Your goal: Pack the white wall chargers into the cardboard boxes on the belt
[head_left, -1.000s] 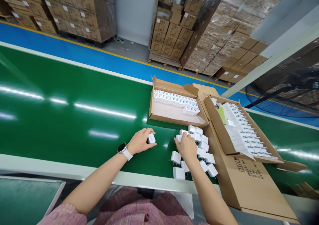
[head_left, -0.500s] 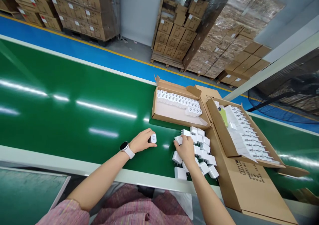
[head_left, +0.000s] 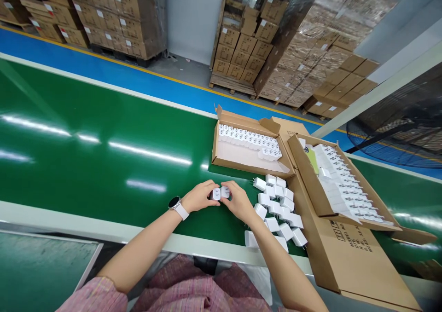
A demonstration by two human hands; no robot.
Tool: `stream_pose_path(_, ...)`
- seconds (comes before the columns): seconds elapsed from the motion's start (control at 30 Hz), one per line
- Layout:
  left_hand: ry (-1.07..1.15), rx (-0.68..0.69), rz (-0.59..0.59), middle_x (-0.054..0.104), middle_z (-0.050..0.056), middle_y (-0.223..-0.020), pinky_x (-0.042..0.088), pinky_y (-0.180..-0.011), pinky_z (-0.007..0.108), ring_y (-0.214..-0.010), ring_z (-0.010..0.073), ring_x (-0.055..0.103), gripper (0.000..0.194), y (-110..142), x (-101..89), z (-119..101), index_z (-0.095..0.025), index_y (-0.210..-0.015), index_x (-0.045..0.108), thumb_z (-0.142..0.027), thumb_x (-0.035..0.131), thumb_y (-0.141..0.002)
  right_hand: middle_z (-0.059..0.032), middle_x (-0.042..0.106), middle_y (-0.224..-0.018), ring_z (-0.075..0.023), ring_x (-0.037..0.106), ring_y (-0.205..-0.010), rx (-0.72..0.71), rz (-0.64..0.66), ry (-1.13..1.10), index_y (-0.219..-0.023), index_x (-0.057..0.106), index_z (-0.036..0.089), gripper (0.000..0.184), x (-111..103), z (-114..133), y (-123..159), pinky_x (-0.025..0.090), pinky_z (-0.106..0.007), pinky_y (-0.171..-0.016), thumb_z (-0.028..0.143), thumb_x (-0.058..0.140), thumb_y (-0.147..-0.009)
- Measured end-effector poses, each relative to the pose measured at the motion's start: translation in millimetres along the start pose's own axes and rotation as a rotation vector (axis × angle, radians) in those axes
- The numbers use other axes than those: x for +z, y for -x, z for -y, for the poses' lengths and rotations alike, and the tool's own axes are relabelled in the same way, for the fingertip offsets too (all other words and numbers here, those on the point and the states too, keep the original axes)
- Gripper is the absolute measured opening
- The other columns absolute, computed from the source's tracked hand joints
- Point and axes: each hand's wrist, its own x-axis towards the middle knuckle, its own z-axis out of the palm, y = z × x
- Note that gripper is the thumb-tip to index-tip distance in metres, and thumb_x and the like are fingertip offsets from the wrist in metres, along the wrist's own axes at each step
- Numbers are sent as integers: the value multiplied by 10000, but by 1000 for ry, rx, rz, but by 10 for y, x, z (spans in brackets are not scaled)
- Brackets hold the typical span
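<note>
My left hand [head_left: 201, 196], with a watch on its wrist, is closed round a white charger plug [head_left: 216, 193] whose end face points up at me. Beside it, my right hand [head_left: 237, 200] pinches a second white charger plug [head_left: 224, 192]. The two plugs sit side by side, touching or nearly so, just above the green belt [head_left: 145, 164]. To the right of my right hand lies a loose pile of white charger plugs [head_left: 275, 207], turned various ways, some with metal prongs showing. My right forearm hides part of the pile.
Behind the pile stands an open carton [head_left: 248, 164] partly filled with rows of plugs. Another open carton [head_left: 311, 187] of plugs with prongs up rests tilted on a larger cardboard box [head_left: 345, 261] at right. A fan [head_left: 397, 137] stands beyond; stacked boxes [head_left: 245, 49] line the far floor.
My right hand has moved left from the pile, bringing a charger plug next to the one in my left hand. My left hand has stayed almost in place.
</note>
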Motion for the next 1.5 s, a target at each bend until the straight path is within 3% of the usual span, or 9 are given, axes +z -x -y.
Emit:
stream_pose_path(0.17, -9, 19, 12, 646, 82, -1309, 562, -877, 361, -1093, 291, 707, 710, 5, 43, -45, -231, -1432, 551, -352, 865, -807, -142, 602, -1345, -248, 625, -994, 135, -73, 211, -1466, 529, 223, 674, -434, -359, -12, 568, -434, -856, 95, 547, -805)
stream_pose_path(0.3, -15, 32, 36, 637, 76, -1357, 570, -855, 358, -1095, 289, 716, 715, -5, 76, -77, -244, -1443, 543, -352, 863, -814, -178, 673, -1226, -387, 561, -1154, 371, -128, 614, -1250, 674, 192, 433, -842, -682, 11, 474, -594, -969, 115, 597, -831)
stream_pose_path(0.4, 9, 62, 36, 631, 62, -1381, 580, -870, 363, -1132, 298, 707, 745, -4, 46, -86, -277, -1443, 544, -400, 881, -790, -117, 710, -1088, -322, 614, -1035, 295, -54, 464, -1161, 679, 219, 285, -932, -684, 121, 506, -507, -917, 228, 624, -882)
stream_pose_path(0.6, 59, 47, 0, 641, 68, -1356, 588, -913, 390, -1170, 312, 685, 735, 31, -27, -100, -290, -1442, 549, -522, 845, -811, -47, 699, -1022, -209, 659, -809, 186, 157, -43, -1274, 604, 241, 427, -606, -253, 434, 589, -381, -760, 392, 673, -880)
stream_pose_path(0.77, 76, 59, 3, 651, 69, -1321, 591, -887, 377, -1043, 269, 707, 689, 54, -51, -116, -287, -1446, 553, -527, 803, -851, -134, 625, -1347, -358, 597, -1187, 94, 2, 299, -1378, 591, 292, 657, -218, 26, 352, 606, -472, -821, 456, 815, -782)
stream_pose_path(0.97, 35, 8, -110, 661, 80, -1310, 587, -806, 348, -875, 210, 687, 482, 62, -154, -88, -247, -1365, 616, -545, 613, -985, -90, 699, -1191, -298, 625, -985, 60, 55, 397, -1241, 639, 296, 329, -129, -2, 268, 574, -433, -783, 348, 693, -921)
stream_pose_path(1.17, 17, -10, -131, 666, 62, -1291, 597, -836, 344, -892, 210, 694, 444, 39, -152, -64, -262, -1323, 646, -562, 515, -1024, -151, 661, -1287, -339, 602, -1165, 18, -179, 384, -1345, 602, 223, 441, -922, -501, -353, 490, -477, -994, 441, 639, -963)
stream_pose_path(1.27, 8, -14, -142, 668, 59, -1275, 599, -854, 341, -939, 221, 704, 423, 14, -138, -46, -263, -1296, 656, -553, 506, -1028, -160, 642, -1275, -338, 579, -1176, 71, -118, 509, -1351, 604, 207, 423, -1263, -816, -883, 464, -453, -999, 391, 629, -971)
stream_pose_path(1.5, 1, 15, -159, 673, 51, -1254, 597, -851, 337, -997, 234, 715, 355, -1, -81, -14, -270, -1239, 664, -521, 533, -1025, -148, 647, -1230, -293, 549, -1115, 151, -29, 716, -1288, 646, 172, 350, -1333, -1193, -1398, 455, -354, -880, 261, 627, -949)
